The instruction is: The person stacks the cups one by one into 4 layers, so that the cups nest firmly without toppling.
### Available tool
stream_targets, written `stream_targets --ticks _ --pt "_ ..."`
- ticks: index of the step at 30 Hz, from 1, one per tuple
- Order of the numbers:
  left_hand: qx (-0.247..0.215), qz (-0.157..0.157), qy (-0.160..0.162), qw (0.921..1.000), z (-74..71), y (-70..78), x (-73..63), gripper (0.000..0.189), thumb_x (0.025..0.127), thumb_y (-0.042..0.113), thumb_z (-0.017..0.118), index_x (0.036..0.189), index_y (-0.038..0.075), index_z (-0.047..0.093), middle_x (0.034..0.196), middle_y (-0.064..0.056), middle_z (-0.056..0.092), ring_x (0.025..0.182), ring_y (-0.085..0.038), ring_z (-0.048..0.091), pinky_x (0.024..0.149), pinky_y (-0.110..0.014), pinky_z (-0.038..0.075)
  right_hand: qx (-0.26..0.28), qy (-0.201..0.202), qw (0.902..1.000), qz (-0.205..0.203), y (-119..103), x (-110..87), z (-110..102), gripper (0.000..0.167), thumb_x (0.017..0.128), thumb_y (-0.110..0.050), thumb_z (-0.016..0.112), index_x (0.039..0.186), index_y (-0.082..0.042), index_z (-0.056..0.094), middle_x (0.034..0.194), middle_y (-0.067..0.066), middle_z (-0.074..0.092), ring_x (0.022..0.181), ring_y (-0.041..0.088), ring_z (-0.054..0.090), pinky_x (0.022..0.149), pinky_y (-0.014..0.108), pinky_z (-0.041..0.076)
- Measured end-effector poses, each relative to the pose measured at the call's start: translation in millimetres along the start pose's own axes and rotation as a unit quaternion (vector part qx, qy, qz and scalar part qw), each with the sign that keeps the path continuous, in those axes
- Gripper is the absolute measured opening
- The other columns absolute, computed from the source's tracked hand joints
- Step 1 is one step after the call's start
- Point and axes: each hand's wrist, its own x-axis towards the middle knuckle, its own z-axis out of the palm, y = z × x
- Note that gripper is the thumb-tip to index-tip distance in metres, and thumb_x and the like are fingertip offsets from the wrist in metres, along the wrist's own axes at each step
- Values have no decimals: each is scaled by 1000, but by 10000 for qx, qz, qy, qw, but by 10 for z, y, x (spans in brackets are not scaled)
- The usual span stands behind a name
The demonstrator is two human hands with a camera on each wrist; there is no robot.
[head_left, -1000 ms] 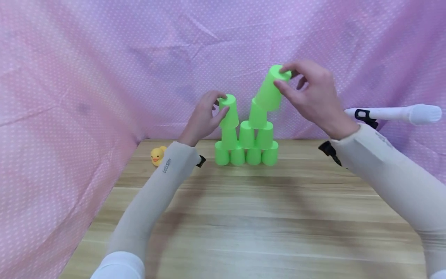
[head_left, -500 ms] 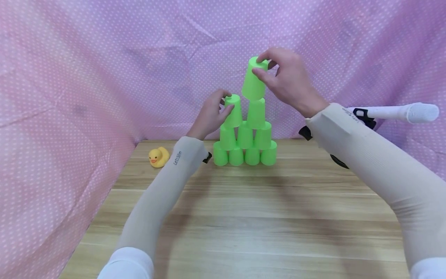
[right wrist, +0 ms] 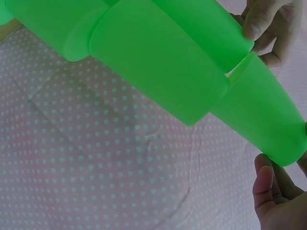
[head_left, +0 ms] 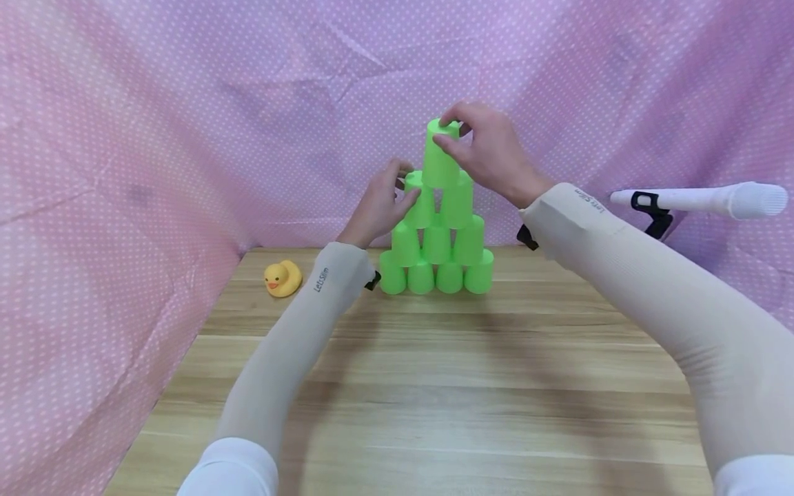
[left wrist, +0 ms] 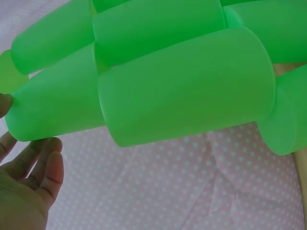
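Note:
Upside-down green cups stand in a stepped pyramid. My right hand (head_left: 493, 155) pinches the topmost cup (head_left: 439, 165) near its base, which faces up. That cup's rim sits over the two cups of the row below, at or very near their tops. My left hand (head_left: 377, 207) holds the left cup (head_left: 422, 207) of that row, thumb on one side and fingers on the other. In the left wrist view, the thumb and fingertips touch this cup (left wrist: 57, 105) near its narrow end. The right wrist view has the top cup (right wrist: 266, 112) between the right fingers.
A yellow rubber duck (head_left: 283, 278) sits on the wooden table (head_left: 434, 386), left of the cups. A white microphone (head_left: 707, 199) in a black holder juts in at the right. Pink dotted cloth (head_left: 298, 124) hangs behind and on the left.
My right hand has carried the top cup leftward and down, from above the right cup of the third row to over both; the cup has straightened. My left hand and its cup have shifted slightly right.

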Motion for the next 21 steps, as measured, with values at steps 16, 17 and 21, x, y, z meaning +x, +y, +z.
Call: stream_targets --ticks 16,17,21 --pt "42 -71 -9 10000 12 -44 9 38 95 22 57 127 7 44 117 -6 55 101 -15 52 83 -23 44 -25 -77 9995 309 -7 118 93 36 94 -37 57 117 -10 60 124 1 59 103 18 57 83 32 48" --pt "41 -61 -10 10000 13 -45 9 38 95 22 57 127 7 44 117 -6 55 101 -15 52 83 -23 44 -10 -81 9994 330 -6 117 94 37 93 -37 57 118 -10 60 124 1 58 104 18 57 82 32 48" --pt "23 -100 -34 9999 1 -52 -1 38 95 23 57 127 8 43 117 -6 55 102 -15 52 84 -24 44 79 -120 9991 407 0 110 98 38 93 -37 58 120 -11 58 125 1 58 105 17 56 82 32 48"
